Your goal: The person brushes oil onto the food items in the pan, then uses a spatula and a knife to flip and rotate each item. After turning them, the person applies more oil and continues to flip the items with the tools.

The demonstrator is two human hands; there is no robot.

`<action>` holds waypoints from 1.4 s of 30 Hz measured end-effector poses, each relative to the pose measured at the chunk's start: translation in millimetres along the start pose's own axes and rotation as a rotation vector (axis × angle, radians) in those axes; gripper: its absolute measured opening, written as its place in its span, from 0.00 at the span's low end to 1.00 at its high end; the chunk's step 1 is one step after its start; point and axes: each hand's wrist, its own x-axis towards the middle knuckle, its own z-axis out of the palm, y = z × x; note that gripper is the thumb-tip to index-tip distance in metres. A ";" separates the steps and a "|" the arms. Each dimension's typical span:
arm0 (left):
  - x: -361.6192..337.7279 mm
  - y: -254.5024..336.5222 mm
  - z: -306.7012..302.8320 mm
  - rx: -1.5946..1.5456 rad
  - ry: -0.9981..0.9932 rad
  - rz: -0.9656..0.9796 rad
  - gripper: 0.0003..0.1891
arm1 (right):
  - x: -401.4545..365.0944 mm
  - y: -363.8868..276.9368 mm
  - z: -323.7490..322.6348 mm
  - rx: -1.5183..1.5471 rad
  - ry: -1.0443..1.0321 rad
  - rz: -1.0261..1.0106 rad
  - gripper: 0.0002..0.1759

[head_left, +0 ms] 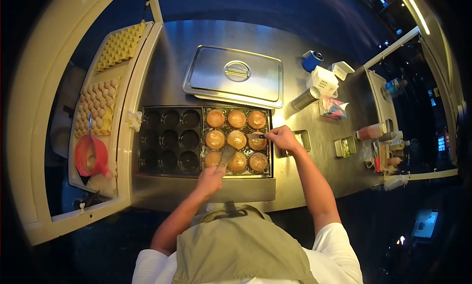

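Observation:
My left hand (210, 182) is closed round the handle of a flat metal spatula (228, 155), whose blade reaches the lower edge of the middle round cake (237, 140). In my right hand (284, 138) is a small scraper (254, 136) with a dark handle and a flat tip. That tip lies over the right cake of the middle row (257, 143). Browned cakes fill the right half of the griddle, one in each round mould. The left half of the black mould griddle (169, 139) holds bare moulds.
A lidded steel pan (236, 75) stands behind the griddle. To the right are a metal shaker (303, 101), a white box (322, 80), a steel tub of chopped greens (345, 147) and sauce bottles (371, 131). Egg trays (97, 107) and a red ladle-like jug (91, 156) sit left.

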 end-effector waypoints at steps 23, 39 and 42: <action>-8.6 11.8 -12.5 -0.038 -0.059 -0.018 0.10 | -78.7 18.6 -5.4 0.085 0.159 -0.104 0.14; 31.2 20.2 50.3 0.006 -0.176 -0.047 0.11 | -46.5 39.2 -31.0 0.170 0.241 0.125 0.16; 42.7 13.4 51.7 -0.031 -0.181 -0.054 0.11 | -61.9 55.3 -59.3 0.348 0.144 0.183 0.15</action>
